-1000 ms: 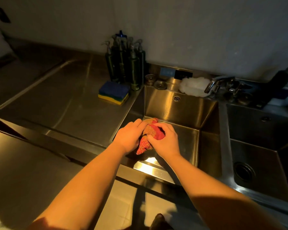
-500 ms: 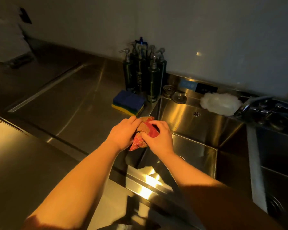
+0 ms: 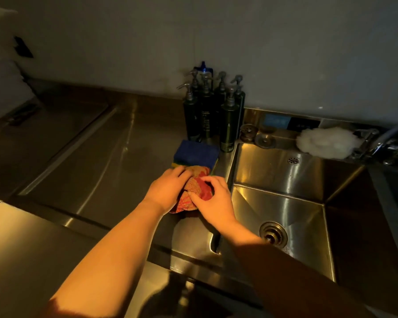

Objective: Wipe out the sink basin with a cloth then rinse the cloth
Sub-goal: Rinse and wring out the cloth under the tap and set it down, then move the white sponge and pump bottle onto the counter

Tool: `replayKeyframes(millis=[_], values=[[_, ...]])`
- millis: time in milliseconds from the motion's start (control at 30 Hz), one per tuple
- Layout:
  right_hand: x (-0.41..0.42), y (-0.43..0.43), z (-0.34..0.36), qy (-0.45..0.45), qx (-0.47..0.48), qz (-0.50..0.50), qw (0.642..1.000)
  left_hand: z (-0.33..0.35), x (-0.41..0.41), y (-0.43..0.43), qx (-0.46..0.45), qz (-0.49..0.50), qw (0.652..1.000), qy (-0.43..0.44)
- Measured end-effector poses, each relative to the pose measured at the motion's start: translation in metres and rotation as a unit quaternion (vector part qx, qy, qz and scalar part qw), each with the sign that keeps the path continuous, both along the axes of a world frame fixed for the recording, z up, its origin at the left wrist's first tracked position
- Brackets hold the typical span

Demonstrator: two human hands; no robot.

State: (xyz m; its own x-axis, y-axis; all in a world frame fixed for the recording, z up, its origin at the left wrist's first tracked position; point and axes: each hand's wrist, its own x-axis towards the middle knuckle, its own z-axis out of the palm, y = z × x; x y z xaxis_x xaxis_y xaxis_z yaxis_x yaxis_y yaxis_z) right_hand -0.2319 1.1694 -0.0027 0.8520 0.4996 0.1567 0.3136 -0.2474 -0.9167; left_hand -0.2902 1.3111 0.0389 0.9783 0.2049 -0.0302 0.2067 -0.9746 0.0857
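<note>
- Head view: my left grip (image 3: pixel 164 191) and right grip (image 3: pixel 214 198) both clutch the cloth (image 3: pixel 196 184), fingers curled round it.
- Bunched, red-orange patterned, it sits over the bench (image 3: pixel 124 157) just left of the sink basin (image 3: pixel 285 210).

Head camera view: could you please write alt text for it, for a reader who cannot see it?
A person's left hand and right hand hold a bunched red patterned cloth over the counter edge, just left of a steel sink. A blue sponge and dark pump bottles stand behind it, in dim light.
</note>
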Motion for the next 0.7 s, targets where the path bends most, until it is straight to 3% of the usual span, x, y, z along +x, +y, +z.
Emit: replayKeyframes(millis=[167, 267, 333, 500, 700], values=[[-0.009, 0.011, -0.024, 0.008, -0.096, 0.049, 0.994, -0.021, -0.01, 0.024, -0.03, -0.017, 0.998, 0.061], [-0.012, 0.009, -0.033, 0.001, -0.115, 0.056, 0.992, -0.029, -0.014, 0.029, -0.107, -0.034, 0.989, 0.092], [-0.013, 0.007, -0.036, -0.005, -0.11, 0.048, 0.993, -0.03, -0.013, 0.028, -0.144, -0.032, 0.986, 0.075], [-0.015, -0.003, -0.027, 0.0, -0.064, -0.016, 0.998, -0.03, 0.001, 0.018, -0.127, -0.058, 0.99, 0.023], [0.004, -0.045, -0.012, -0.011, -0.099, -0.098, 0.99, -0.027, 0.031, -0.021, -0.122, -0.091, 0.988, -0.008]])
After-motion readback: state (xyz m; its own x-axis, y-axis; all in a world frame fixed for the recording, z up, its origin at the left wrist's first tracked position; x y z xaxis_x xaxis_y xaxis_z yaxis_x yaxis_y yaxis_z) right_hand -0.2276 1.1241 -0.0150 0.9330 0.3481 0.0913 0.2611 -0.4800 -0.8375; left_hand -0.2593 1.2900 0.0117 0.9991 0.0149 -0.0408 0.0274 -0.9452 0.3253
